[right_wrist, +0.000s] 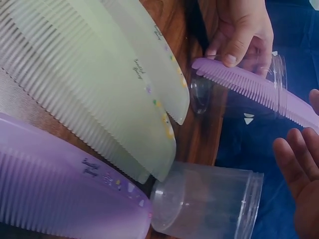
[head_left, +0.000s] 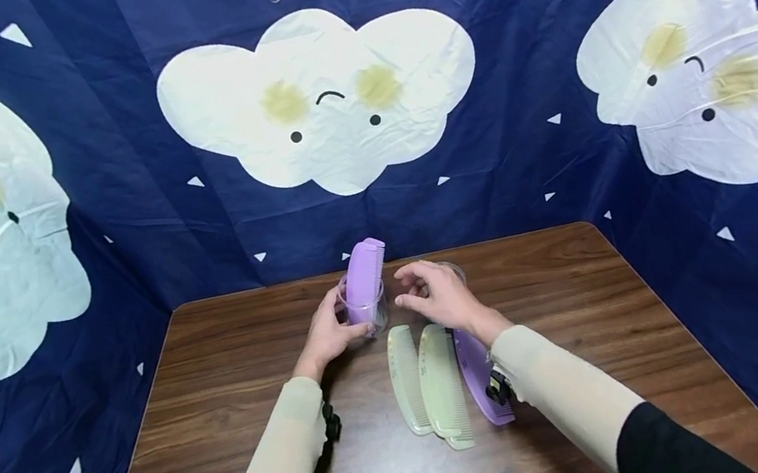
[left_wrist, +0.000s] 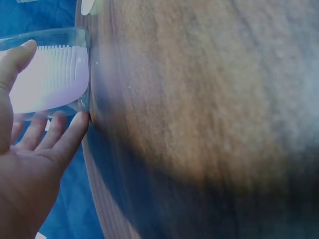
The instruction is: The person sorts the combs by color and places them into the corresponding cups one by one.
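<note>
My left hand (head_left: 329, 328) grips a clear plastic cup (head_left: 381, 317) near the far edge of the table. A purple comb (head_left: 363, 273) stands tilted in that cup, its upper end above the rim. In the left wrist view the thumb and fingers lie on opposite sides of the cup, with the comb (left_wrist: 50, 84) showing through its wall. My right hand (head_left: 438, 294) is just right of the comb's upper part, apart from it, fingers loosely bent and holding nothing. In the right wrist view the comb's end (right_wrist: 299, 110) lies between this hand's thumb and fingers.
A second clear cup (right_wrist: 209, 199) stands behind my right hand, mostly hidden in the head view. Nearer on the wooden table (head_left: 245, 429) lie pale green combs (head_left: 407, 384), some overlapping, and another purple comb (head_left: 475, 372) partly under my right wrist. A blue cloth (head_left: 376, 220) hangs behind.
</note>
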Motion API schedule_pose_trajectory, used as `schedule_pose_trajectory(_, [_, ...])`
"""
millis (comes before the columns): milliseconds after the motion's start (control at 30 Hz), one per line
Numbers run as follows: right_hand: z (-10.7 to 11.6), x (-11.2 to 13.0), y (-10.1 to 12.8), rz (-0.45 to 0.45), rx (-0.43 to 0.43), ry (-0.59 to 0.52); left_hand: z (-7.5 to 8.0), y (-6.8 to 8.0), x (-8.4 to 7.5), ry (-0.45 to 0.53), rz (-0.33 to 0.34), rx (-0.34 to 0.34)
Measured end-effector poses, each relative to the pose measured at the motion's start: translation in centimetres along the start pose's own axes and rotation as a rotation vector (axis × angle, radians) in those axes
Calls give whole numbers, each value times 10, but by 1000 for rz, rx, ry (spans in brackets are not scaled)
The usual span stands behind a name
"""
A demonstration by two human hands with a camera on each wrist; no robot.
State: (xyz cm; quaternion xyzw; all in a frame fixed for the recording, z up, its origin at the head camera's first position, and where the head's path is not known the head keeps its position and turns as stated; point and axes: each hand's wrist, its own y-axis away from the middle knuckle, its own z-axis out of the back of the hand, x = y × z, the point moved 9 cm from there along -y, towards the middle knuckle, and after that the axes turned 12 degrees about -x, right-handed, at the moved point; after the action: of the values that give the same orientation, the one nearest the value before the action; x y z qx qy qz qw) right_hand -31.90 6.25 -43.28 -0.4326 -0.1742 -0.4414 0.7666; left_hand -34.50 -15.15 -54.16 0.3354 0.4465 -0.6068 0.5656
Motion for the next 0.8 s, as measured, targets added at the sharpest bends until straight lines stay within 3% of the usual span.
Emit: schedule_pose_trajectory(800, [14, -16, 37, -9, 30, -53, 0, 0, 5, 10, 26, -2])
